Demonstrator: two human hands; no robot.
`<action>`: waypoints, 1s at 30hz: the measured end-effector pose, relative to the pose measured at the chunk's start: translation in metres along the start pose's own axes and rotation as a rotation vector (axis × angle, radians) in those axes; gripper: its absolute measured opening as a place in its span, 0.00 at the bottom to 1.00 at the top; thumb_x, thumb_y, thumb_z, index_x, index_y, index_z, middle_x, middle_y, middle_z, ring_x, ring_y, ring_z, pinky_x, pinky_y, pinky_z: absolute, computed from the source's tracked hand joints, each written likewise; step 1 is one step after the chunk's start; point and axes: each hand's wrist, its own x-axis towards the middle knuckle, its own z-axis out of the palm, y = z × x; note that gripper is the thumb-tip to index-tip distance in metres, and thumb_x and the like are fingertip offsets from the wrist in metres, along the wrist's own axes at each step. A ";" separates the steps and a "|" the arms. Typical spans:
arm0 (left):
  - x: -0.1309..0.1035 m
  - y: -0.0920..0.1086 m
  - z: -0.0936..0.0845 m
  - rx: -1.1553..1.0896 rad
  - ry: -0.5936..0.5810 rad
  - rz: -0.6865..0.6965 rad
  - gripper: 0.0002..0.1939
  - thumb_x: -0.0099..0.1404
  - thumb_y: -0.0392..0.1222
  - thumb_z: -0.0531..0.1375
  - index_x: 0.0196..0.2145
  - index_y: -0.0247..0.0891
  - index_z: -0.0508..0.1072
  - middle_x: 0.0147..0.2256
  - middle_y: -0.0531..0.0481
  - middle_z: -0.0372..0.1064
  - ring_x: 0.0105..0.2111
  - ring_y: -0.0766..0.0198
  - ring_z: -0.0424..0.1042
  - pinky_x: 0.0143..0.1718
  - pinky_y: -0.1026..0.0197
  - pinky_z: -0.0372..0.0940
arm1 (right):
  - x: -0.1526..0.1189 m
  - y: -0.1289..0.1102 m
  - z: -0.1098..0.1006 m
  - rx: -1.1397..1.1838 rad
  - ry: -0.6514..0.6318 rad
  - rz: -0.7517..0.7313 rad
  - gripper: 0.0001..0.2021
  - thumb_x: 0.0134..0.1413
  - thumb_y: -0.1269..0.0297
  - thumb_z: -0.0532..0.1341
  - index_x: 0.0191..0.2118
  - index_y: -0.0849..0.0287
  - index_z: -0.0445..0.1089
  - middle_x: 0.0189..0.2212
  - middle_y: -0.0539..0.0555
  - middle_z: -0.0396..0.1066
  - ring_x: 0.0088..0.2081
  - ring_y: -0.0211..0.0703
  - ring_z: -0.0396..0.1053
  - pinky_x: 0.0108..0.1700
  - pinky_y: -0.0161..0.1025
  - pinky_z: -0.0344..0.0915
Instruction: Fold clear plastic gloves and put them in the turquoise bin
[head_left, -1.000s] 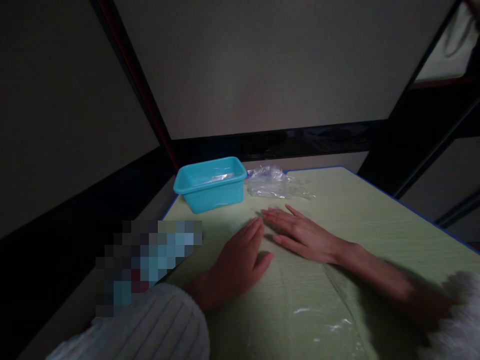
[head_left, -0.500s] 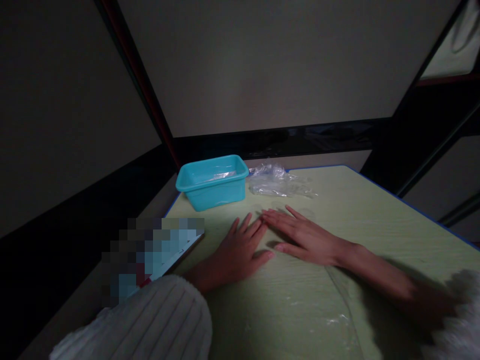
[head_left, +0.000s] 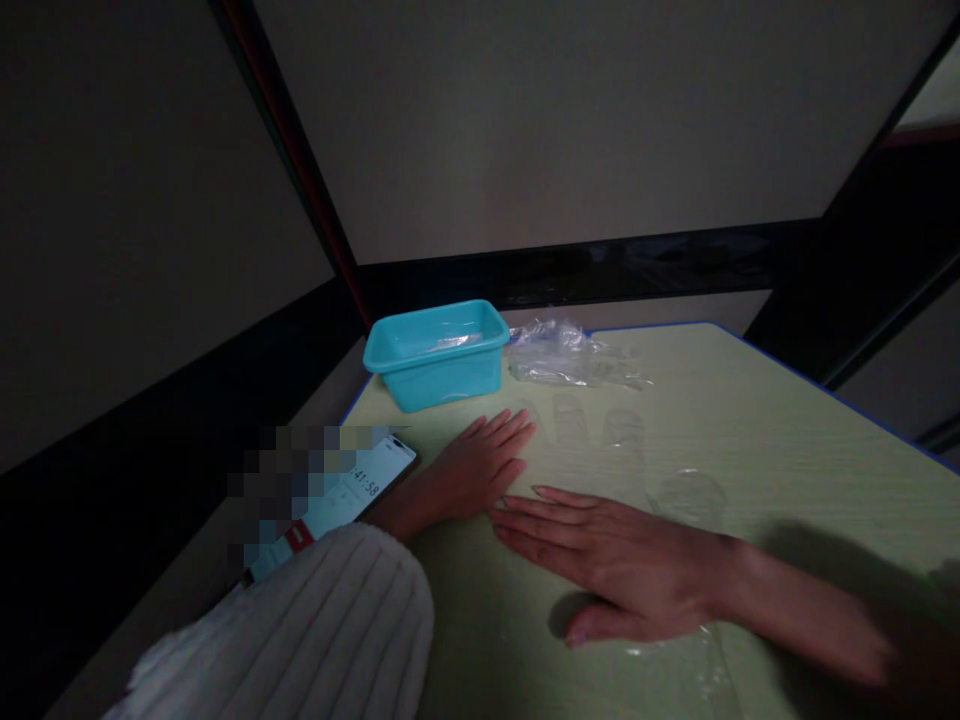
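Note:
A clear disposable plastic glove (head_left: 621, 462) lies spread flat on the pale wood-grain table, its finger ends pointing toward the far side and its thumb out to the right. My left hand (head_left: 480, 468) rests palm down at the glove's left side, fingers stretched out. Nearer to me, my right hand (head_left: 615, 560) lies flat over the middle of the glove, with its fingers extended and its thumb apart. Neither hand grips anything. Part of the glove is hidden beneath my right hand.
A turquoise plastic basket (head_left: 454, 375) with something clear inside stands at the far left. Beside it is a crumpled heap of clear plastic (head_left: 559, 355). A lit phone (head_left: 360, 490), partly blurred out, lies by my left forearm. Dark-trimmed panels (head_left: 540, 150) rise behind the table (head_left: 780, 420).
My right hand has slid toward me over the glove, uncovering its finger ends. My left hand has shifted slightly away from me, and the two hands are farther apart. The camera view has shifted slightly.

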 end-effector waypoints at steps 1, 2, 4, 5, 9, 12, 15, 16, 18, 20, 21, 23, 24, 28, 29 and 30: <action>0.000 0.000 0.000 0.002 0.000 -0.003 0.25 0.69 0.40 0.40 0.61 0.31 0.48 0.64 0.40 0.40 0.63 0.55 0.40 0.60 0.48 0.43 | -0.001 -0.001 0.001 0.013 -0.005 0.000 0.34 0.60 0.52 0.51 0.64 0.71 0.43 0.63 0.65 0.41 0.64 0.45 0.35 0.64 0.47 0.36; 0.001 0.000 0.000 0.002 0.003 -0.002 0.25 0.69 0.40 0.40 0.61 0.32 0.48 0.64 0.40 0.41 0.63 0.55 0.40 0.60 0.48 0.43 | -0.002 -0.003 0.001 0.025 -0.009 -0.004 0.35 0.59 0.52 0.52 0.64 0.71 0.42 0.63 0.65 0.40 0.64 0.45 0.35 0.64 0.46 0.36; 0.001 -0.001 0.001 0.001 0.016 0.008 0.24 0.69 0.39 0.41 0.61 0.33 0.49 0.64 0.41 0.42 0.63 0.57 0.40 0.60 0.49 0.43 | -0.004 -0.007 0.002 0.053 -0.007 -0.019 0.35 0.59 0.53 0.53 0.64 0.69 0.42 0.63 0.64 0.40 0.64 0.45 0.36 0.64 0.46 0.37; 0.001 -0.002 0.001 -0.001 0.023 0.011 0.24 0.69 0.39 0.41 0.61 0.33 0.49 0.63 0.41 0.42 0.63 0.58 0.41 0.60 0.49 0.42 | -0.004 -0.009 0.002 0.068 -0.004 -0.030 0.35 0.58 0.53 0.54 0.64 0.68 0.42 0.63 0.64 0.40 0.64 0.46 0.37 0.64 0.46 0.37; 0.002 -0.002 0.002 -0.010 0.022 0.004 0.24 0.68 0.40 0.41 0.61 0.34 0.49 0.63 0.42 0.43 0.63 0.58 0.42 0.60 0.49 0.42 | -0.004 -0.019 0.002 0.124 -0.010 -0.062 0.34 0.57 0.56 0.55 0.64 0.68 0.43 0.63 0.64 0.42 0.64 0.47 0.39 0.63 0.46 0.38; 0.002 -0.001 0.001 -0.008 0.015 0.001 0.25 0.69 0.40 0.41 0.61 0.33 0.49 0.64 0.41 0.42 0.63 0.56 0.41 0.60 0.48 0.42 | -0.001 -0.027 -0.001 0.164 -0.070 -0.082 0.33 0.55 0.65 0.56 0.63 0.71 0.46 0.62 0.65 0.44 0.63 0.46 0.40 0.63 0.45 0.40; 0.002 -0.001 0.000 -0.012 0.009 -0.001 0.25 0.68 0.40 0.41 0.62 0.33 0.48 0.64 0.41 0.42 0.63 0.56 0.40 0.60 0.48 0.42 | 0.001 -0.033 -0.004 0.190 -0.138 -0.089 0.33 0.51 0.72 0.56 0.62 0.73 0.48 0.62 0.65 0.46 0.63 0.48 0.43 0.63 0.45 0.41; 0.001 -0.001 -0.001 -0.013 0.009 -0.002 0.25 0.68 0.40 0.41 0.62 0.33 0.48 0.63 0.41 0.42 0.63 0.57 0.40 0.60 0.48 0.42 | 0.001 -0.035 -0.003 0.197 -0.133 -0.094 0.33 0.51 0.72 0.56 0.63 0.72 0.48 0.62 0.64 0.47 0.63 0.48 0.43 0.63 0.46 0.42; 0.000 -0.001 -0.002 -0.013 0.014 -0.004 0.25 0.68 0.40 0.42 0.62 0.33 0.48 0.63 0.41 0.43 0.63 0.58 0.40 0.60 0.50 0.43 | 0.001 -0.036 -0.003 0.204 -0.098 -0.121 0.31 0.53 0.71 0.55 0.63 0.67 0.48 0.62 0.61 0.47 0.62 0.46 0.45 0.63 0.45 0.43; -0.002 -0.001 -0.002 -0.010 0.022 -0.011 0.25 0.68 0.40 0.43 0.61 0.34 0.48 0.63 0.41 0.43 0.63 0.59 0.40 0.60 0.51 0.43 | 0.000 -0.035 -0.004 0.173 -0.064 -0.156 0.28 0.56 0.70 0.53 0.63 0.66 0.49 0.62 0.59 0.49 0.62 0.44 0.46 0.63 0.43 0.44; -0.003 -0.001 -0.002 -0.008 0.024 -0.013 0.25 0.68 0.40 0.43 0.61 0.34 0.49 0.63 0.41 0.43 0.63 0.59 0.40 0.60 0.51 0.43 | -0.002 -0.032 -0.005 0.143 -0.047 -0.171 0.27 0.57 0.68 0.53 0.62 0.66 0.51 0.62 0.59 0.49 0.62 0.43 0.47 0.63 0.42 0.44; -0.004 -0.002 -0.001 -0.003 0.034 -0.022 0.24 0.68 0.40 0.42 0.61 0.35 0.49 0.63 0.41 0.43 0.63 0.58 0.41 0.60 0.50 0.44 | -0.006 -0.023 -0.012 0.058 0.010 -0.157 0.25 0.59 0.64 0.52 0.60 0.68 0.54 0.61 0.60 0.53 0.62 0.43 0.48 0.63 0.41 0.44; -0.005 -0.003 -0.001 -0.001 0.042 -0.027 0.24 0.68 0.40 0.42 0.61 0.35 0.49 0.63 0.41 0.43 0.63 0.58 0.41 0.60 0.49 0.44 | -0.009 -0.016 -0.016 0.006 0.060 -0.118 0.24 0.60 0.62 0.51 0.59 0.69 0.56 0.60 0.62 0.54 0.61 0.43 0.49 0.63 0.42 0.44; -0.006 -0.001 -0.001 0.017 0.114 -0.053 0.24 0.67 0.37 0.43 0.59 0.32 0.53 0.62 0.39 0.46 0.63 0.57 0.43 0.60 0.46 0.43 | -0.025 0.022 -0.031 -0.198 0.298 0.214 0.20 0.64 0.64 0.43 0.56 0.65 0.60 0.57 0.60 0.60 0.59 0.43 0.55 0.60 0.47 0.51; -0.006 0.001 -0.002 0.020 0.152 -0.052 0.24 0.66 0.36 0.43 0.58 0.31 0.55 0.62 0.39 0.47 0.63 0.57 0.44 0.61 0.46 0.42 | -0.029 0.032 -0.033 -0.243 0.331 0.301 0.21 0.64 0.63 0.43 0.57 0.65 0.58 0.58 0.61 0.58 0.60 0.45 0.54 0.61 0.51 0.50; -0.006 0.004 -0.003 0.017 0.203 -0.046 0.23 0.65 0.35 0.43 0.57 0.30 0.57 0.61 0.38 0.50 0.62 0.57 0.46 0.61 0.45 0.42 | -0.032 0.041 -0.032 -0.274 0.341 0.365 0.22 0.64 0.62 0.43 0.58 0.66 0.57 0.59 0.63 0.56 0.61 0.48 0.52 0.61 0.55 0.48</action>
